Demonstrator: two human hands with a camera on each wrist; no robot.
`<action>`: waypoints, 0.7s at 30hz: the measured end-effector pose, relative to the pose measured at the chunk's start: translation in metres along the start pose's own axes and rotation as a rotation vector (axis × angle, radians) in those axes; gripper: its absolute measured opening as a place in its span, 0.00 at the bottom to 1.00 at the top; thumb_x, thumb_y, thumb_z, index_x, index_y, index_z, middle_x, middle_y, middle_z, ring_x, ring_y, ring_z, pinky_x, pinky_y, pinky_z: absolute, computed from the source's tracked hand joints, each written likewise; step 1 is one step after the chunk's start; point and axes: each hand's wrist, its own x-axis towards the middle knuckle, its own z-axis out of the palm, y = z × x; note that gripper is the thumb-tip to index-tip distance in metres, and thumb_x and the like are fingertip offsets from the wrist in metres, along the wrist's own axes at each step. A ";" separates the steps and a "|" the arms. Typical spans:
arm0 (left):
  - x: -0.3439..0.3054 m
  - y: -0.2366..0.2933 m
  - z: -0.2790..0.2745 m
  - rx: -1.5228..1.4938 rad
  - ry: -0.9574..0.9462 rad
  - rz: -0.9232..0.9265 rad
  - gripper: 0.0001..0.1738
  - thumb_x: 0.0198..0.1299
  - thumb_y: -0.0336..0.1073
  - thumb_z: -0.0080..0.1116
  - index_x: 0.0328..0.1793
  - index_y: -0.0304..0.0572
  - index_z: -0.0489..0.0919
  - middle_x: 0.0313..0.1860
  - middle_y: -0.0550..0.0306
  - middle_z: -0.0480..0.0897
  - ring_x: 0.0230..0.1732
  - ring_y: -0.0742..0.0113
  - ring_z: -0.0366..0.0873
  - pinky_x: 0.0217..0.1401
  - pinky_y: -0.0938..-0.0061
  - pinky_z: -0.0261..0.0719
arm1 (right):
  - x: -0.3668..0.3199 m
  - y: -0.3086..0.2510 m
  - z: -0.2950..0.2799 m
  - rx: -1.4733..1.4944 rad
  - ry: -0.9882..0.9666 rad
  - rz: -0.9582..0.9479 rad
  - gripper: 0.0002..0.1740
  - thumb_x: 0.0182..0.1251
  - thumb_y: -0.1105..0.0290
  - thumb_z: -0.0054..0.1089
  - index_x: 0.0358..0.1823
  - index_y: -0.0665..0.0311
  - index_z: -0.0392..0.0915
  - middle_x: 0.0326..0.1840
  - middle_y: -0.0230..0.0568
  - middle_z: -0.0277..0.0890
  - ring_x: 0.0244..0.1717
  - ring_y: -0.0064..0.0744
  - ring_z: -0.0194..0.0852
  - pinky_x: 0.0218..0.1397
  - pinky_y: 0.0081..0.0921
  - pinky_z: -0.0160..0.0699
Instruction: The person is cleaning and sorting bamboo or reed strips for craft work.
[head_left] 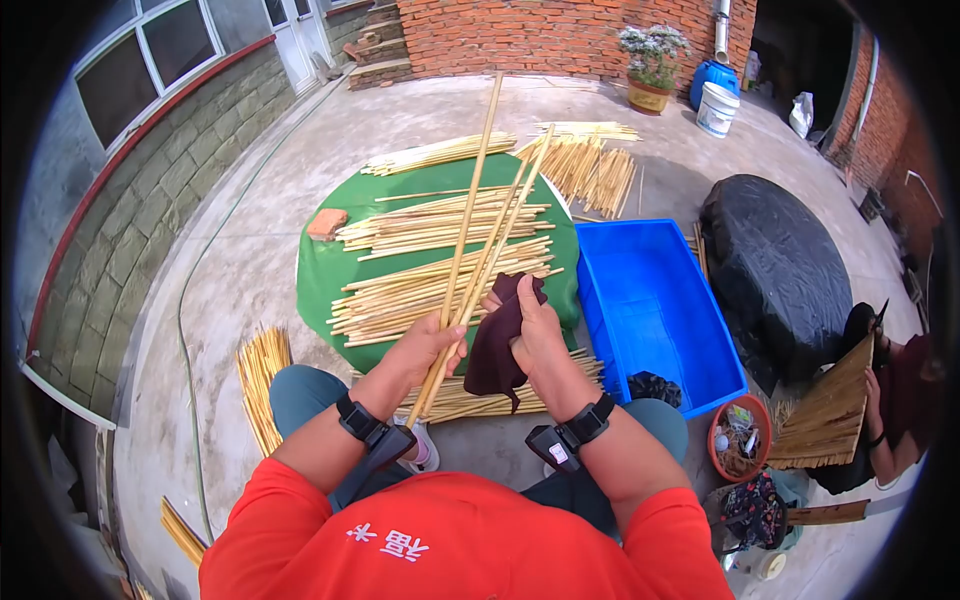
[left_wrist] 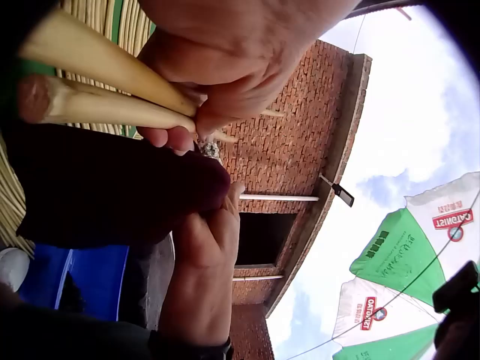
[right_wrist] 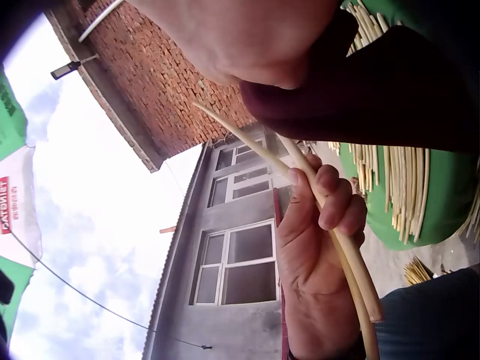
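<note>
Long, pale peeled sticks (head_left: 467, 215) pass through my left hand (head_left: 425, 352), which grips them near their lower ends. They slant up and away over the green round surface. In the left wrist view two thick stick ends (left_wrist: 112, 112) point toward the camera. My right hand (head_left: 540, 338) holds a dark maroon cloth (head_left: 495, 352), thumb upward, just right of the sticks. The cloth hangs down in folds, and in the right wrist view the maroon cloth (right_wrist: 360, 97) hides part of that hand's fingers.
Rows of sticks (head_left: 440, 222) lie on a green round cover (head_left: 330, 275), with a brick (head_left: 327, 224) at its left edge. A blue tub (head_left: 640, 310), a small red basket (head_left: 712, 450) and a black plastic-covered mound (head_left: 780, 260) stand right. Another person (head_left: 905, 400) holds a board there.
</note>
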 end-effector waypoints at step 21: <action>-0.149 0.009 -0.115 0.517 -0.129 -0.258 0.08 0.56 0.32 0.59 0.36 0.44 0.70 0.25 0.71 0.68 0.24 0.83 0.63 0.26 0.86 0.61 | 0.054 -0.126 -0.059 0.033 0.409 -0.704 0.11 0.56 0.74 0.63 0.37 0.68 0.70 0.30 0.44 0.75 0.29 0.33 0.75 0.33 0.26 0.79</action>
